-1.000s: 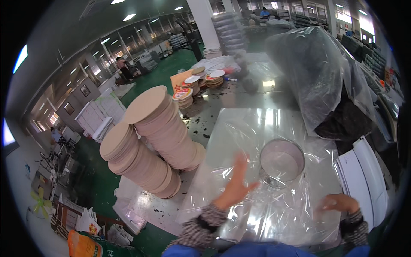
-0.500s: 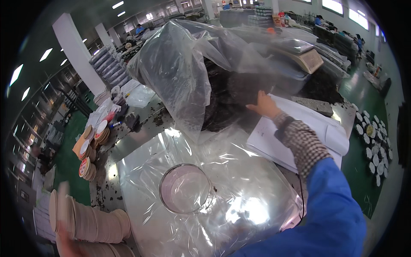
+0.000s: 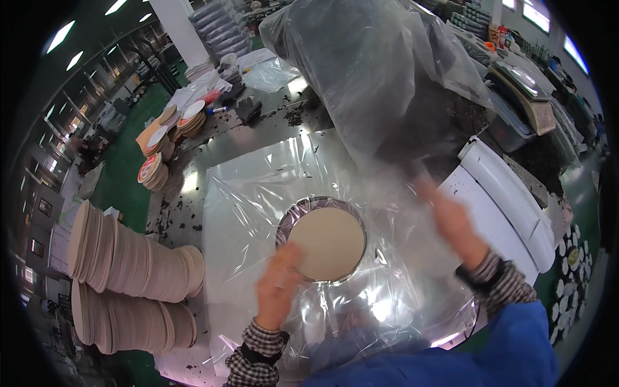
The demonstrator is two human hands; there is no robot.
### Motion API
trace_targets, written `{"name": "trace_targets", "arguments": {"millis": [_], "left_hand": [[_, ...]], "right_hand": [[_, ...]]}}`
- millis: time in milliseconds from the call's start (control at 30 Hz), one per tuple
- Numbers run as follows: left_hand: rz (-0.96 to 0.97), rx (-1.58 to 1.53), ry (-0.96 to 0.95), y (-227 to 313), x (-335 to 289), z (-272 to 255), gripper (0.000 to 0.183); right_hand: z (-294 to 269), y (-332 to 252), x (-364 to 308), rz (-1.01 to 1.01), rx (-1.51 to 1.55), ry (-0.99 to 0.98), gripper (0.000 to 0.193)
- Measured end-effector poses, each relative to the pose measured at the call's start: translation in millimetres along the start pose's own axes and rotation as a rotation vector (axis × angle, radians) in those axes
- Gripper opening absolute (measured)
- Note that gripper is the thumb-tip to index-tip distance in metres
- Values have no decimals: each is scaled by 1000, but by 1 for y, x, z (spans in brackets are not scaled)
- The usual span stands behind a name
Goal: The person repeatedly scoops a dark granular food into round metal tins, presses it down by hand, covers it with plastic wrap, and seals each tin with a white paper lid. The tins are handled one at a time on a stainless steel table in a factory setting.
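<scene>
A round beige cardboard disc (image 3: 327, 244) lies over a metal ring (image 3: 284, 222), covering most of its opening. My left hand (image 3: 280, 284) is closed at the disc's lower left edge, its fingers partly hidden. The ring rests on a clear plastic sheet (image 3: 251, 193) spread on the table. Smeared by motion, my right hand (image 3: 454, 222) is beside the white paper sheets (image 3: 493, 222), close to the dark heap (image 3: 419, 129) under a raised clear plastic cover (image 3: 361, 84). Whether its fingers hold anything does not show.
Stacks of cardboard discs (image 3: 138, 261) stand at the left. Smaller round labelled pieces (image 3: 153, 171) lie behind them. A scale (image 3: 532, 97) sits at the far right on a plastic tub (image 3: 506, 132). Many white round pieces (image 3: 567, 290) are at the right over the green floor.
My left hand has come in from the left, and a cardboard disc now covers the ring. My right hand has shifted back from the heap. The whole view has turned.
</scene>
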State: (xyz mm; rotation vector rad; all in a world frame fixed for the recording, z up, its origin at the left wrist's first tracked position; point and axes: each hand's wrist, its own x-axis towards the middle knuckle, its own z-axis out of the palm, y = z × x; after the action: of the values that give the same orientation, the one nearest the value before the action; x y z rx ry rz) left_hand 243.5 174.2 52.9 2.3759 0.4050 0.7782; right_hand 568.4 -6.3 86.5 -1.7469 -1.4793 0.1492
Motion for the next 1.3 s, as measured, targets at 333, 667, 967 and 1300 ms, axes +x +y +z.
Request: {"name": "trace_targets", "arguments": {"millis": [333,667,967,1300], "left_hand": [[-489,399,-814,-37,80,12,139],[-452,568,-898,-44,66,50,103],[-533,107,487,-60,47,-10,37],[-195,402,571,-18,12,-27,14]], "right_hand": [[151,-36,80,-316,-702,-721,110],[231,0,34,41,-535,-531,52],[192,-42,25,-197,-645,-943,110],[49,12,77,128,173,-523,32]]}}
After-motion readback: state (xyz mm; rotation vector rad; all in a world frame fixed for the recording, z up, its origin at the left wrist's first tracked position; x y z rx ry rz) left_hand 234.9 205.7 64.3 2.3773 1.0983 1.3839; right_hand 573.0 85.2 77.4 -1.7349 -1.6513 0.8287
